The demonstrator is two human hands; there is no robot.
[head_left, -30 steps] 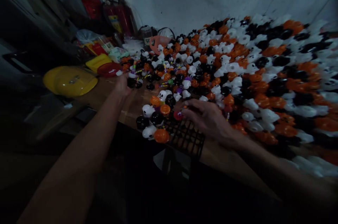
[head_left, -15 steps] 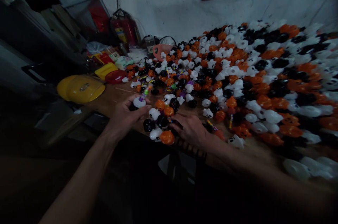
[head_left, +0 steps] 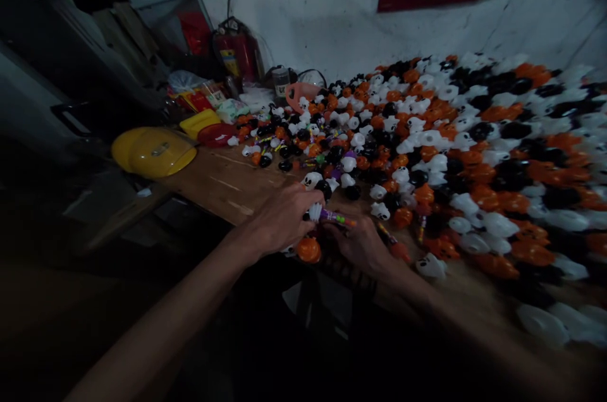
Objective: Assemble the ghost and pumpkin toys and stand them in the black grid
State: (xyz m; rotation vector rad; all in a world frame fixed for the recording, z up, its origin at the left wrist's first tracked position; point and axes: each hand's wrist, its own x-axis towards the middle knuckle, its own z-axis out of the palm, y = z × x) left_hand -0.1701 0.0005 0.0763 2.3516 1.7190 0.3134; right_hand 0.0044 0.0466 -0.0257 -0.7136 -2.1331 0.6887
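My left hand is closed round a white-topped tube, a clear purple one with coloured pieces inside, pointing right toward the other hand. Just right of it, my right hand has its fingers curled round the stems of a bunch of ghost and pumpkin topped tubes. From that bunch an orange pumpkin head shows below my left hand, and a white skull-faced head shows above it. My left hand hides most of the bunch, and the right fingertips are partly hidden.
A large heap of white, orange and black toy heads covers the right of the wooden table. A yellow cap-like thing and a red scoop lie left. Behind are a pink-handled container and a fire extinguisher.
My left hand has moved right with the white-topped tube, from beside the bunch to over it. The tube has tipped from upright to nearly level. My right hand stays near the bunch.
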